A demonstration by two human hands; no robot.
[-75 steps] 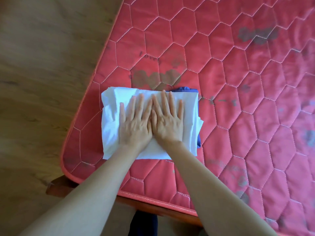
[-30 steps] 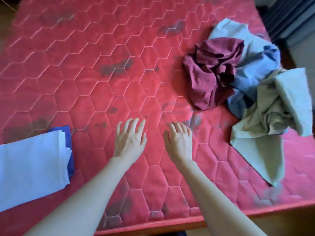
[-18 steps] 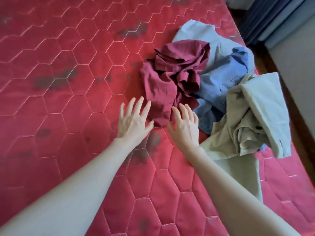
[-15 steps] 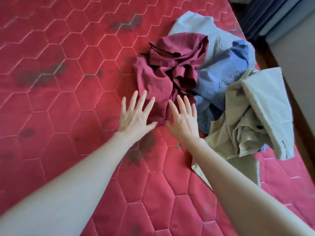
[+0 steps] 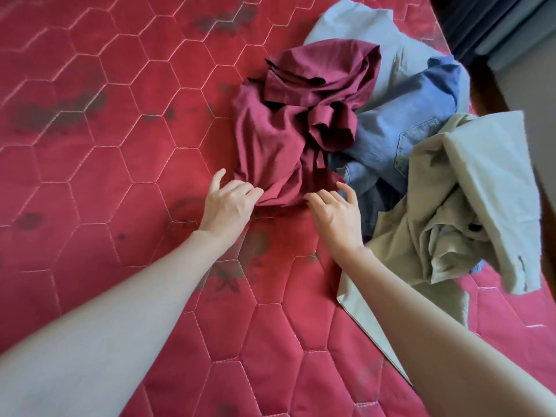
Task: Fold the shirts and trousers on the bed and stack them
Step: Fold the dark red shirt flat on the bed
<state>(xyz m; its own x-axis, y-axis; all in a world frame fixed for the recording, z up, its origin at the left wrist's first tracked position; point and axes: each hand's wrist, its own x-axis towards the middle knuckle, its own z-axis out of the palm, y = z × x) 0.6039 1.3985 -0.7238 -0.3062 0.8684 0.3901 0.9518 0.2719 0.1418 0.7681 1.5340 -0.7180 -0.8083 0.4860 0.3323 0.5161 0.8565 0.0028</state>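
I see the maroon garment (image 5: 279,139) lying crumpled on the red quilted mattress (image 5: 120,152), and I take it as my landmark. At its near edge, on the left, my left hand (image 5: 230,206) has its fingers curled into the cloth, pinching a fold of it against the mattress, with the thumb sticking up free. At the same near edge, to the right, my right hand (image 5: 335,210) reaches in with fingers bent loosely; the fingertips are at the hem, but I cannot tell whether they actually grip it or only touch it. Both forearms run back toward me from the garment.

Directly right of the maroon garment, touching it, lies a blue denim piece (image 5: 406,127) with a stitched pocket showing. Beyond the maroon garment, partly under it and the denim, is a pale blue-grey garment (image 5: 352,22). Further right, heaped over the denim's near side, is a beige garment (image 5: 457,206), one flat corner of it spread on the mattress beside my right forearm. Dark stains mark the mattress left of the maroon garment.
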